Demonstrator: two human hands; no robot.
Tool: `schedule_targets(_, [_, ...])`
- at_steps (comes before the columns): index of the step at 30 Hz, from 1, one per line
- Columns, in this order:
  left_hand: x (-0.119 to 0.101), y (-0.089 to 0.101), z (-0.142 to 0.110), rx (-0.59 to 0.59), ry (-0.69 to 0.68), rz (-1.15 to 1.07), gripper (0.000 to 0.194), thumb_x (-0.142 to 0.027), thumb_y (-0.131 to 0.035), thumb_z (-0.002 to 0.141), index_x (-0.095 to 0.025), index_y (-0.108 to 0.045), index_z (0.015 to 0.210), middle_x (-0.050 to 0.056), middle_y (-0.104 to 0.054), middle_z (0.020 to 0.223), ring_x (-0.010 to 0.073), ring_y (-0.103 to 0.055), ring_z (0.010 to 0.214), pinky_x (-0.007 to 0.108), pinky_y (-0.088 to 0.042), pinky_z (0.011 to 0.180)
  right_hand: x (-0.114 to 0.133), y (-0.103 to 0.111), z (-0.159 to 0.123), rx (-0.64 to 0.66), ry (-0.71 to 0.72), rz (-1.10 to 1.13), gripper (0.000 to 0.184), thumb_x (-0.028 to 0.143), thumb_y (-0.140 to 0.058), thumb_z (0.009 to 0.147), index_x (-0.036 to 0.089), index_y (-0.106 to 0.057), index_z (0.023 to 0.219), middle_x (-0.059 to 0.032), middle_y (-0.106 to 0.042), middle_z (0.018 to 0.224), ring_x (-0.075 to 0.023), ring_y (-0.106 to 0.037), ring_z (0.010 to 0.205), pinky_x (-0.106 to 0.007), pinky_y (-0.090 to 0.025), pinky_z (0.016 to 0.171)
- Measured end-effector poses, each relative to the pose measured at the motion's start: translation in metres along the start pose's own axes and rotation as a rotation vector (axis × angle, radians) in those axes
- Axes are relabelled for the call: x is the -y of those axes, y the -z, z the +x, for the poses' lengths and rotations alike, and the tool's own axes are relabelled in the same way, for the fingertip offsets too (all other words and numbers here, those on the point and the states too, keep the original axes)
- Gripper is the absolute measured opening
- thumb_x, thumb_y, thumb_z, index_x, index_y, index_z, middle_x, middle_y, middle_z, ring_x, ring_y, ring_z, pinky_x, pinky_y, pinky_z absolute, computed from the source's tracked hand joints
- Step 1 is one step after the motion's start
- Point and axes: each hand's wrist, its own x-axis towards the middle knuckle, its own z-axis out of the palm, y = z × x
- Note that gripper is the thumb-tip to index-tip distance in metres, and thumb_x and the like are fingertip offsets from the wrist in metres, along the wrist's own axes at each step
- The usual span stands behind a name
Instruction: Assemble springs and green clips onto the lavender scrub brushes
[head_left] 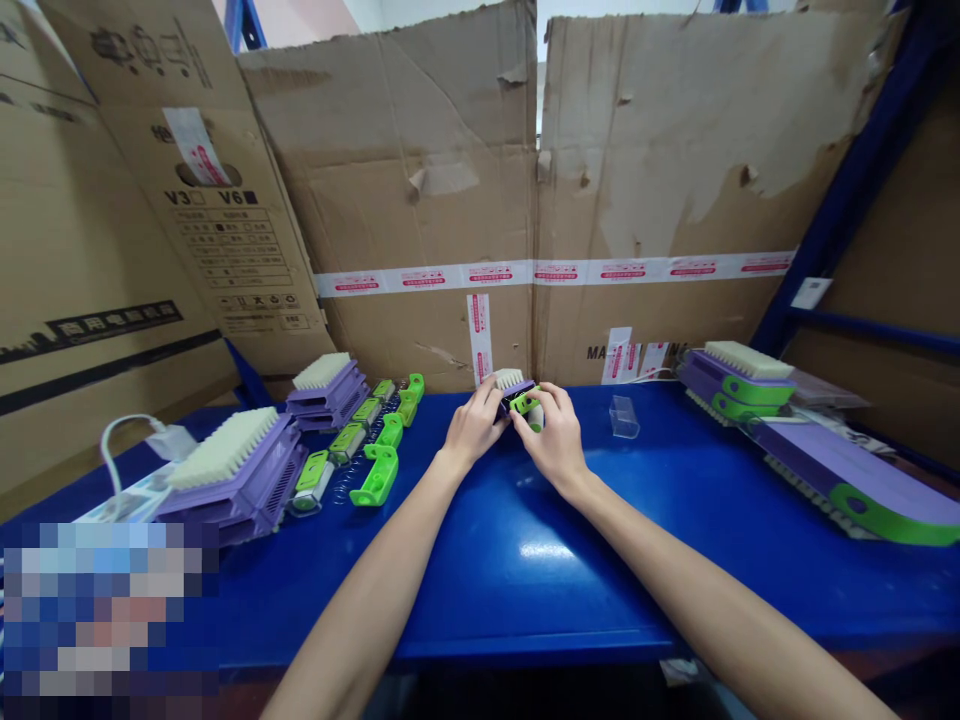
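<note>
Near the back of the blue table, my left hand (474, 428) is closed on a small purple brush piece with white bristles (510, 378). My right hand (556, 442) pinches a bright green plastic part (524, 401) against the same brush piece, thumb and fingers pressed to it. Fingers hide much of both pieces, so how they are joined cannot be seen. Left of my hands lies a row of green plastic brackets (377, 476). Beside them run clear-sided pieces with green tops (313, 478) and several thin coil springs (341, 488).
Purple brush bodies with white bristles (225, 447) are stacked at left, by a white cable (106, 450). A clear plastic piece (623, 417) lies right of my hands. Purple-and-green brushes (862, 470) sit far right. Cardboard (420, 200) walls the back; a blue post (832, 190) rises at right.
</note>
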Motion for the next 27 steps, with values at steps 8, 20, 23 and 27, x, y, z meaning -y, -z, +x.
schedule_targets(8, [-0.003, 0.000, 0.000, -0.014, 0.016, 0.023, 0.033, -0.021, -0.055, 0.080, -0.018, -0.049, 0.113, 0.013, -0.044, 0.138, 0.0240, -0.057, 0.113, 0.032, -0.054, 0.080, 0.000, -0.004, -0.004, 0.023, -0.001, -0.030, 0.016, 0.029, -0.054, 0.084, 0.017, -0.060, 0.092, -0.0171, -0.054, 0.123, -0.0268, -0.052, 0.115, -0.044, -0.045, 0.095])
schedule_targets(20, [-0.009, 0.003, 0.002, -0.028, 0.030, 0.036, 0.030, -0.022, -0.055, 0.081, -0.018, -0.052, 0.111, 0.013, -0.045, 0.138, 0.0241, -0.057, 0.112, 0.031, -0.055, 0.079, 0.002, -0.006, -0.004, 0.040, 0.057, -0.054, 0.020, 0.029, -0.045, 0.090, 0.018, -0.059, 0.081, -0.0166, -0.051, 0.129, -0.0265, -0.048, 0.122, -0.047, -0.045, 0.096])
schedule_targets(23, [-0.013, 0.004, 0.003, -0.029, 0.006, 0.032, 0.027, -0.022, -0.053, 0.082, -0.018, -0.053, 0.109, 0.013, -0.046, 0.137, 0.0235, -0.054, 0.116, 0.031, -0.055, 0.080, -0.001, -0.009, -0.005, 0.054, 0.088, -0.050, 0.023, 0.027, -0.041, 0.092, 0.016, -0.059, 0.082, -0.0166, -0.056, 0.123, -0.0269, -0.041, 0.129, -0.049, -0.040, 0.101])
schedule_targets(27, [-0.013, 0.004, 0.002, -0.013, 0.024, 0.050, 0.028, -0.019, -0.053, 0.081, -0.019, -0.055, 0.109, 0.012, -0.045, 0.138, 0.0225, -0.054, 0.116, 0.029, -0.055, 0.079, 0.002, -0.010, -0.008, 0.124, 0.116, -0.116, 0.022, 0.026, -0.042, 0.091, 0.015, -0.060, 0.087, -0.0159, -0.056, 0.126, -0.0305, -0.033, 0.133, -0.059, -0.028, 0.104])
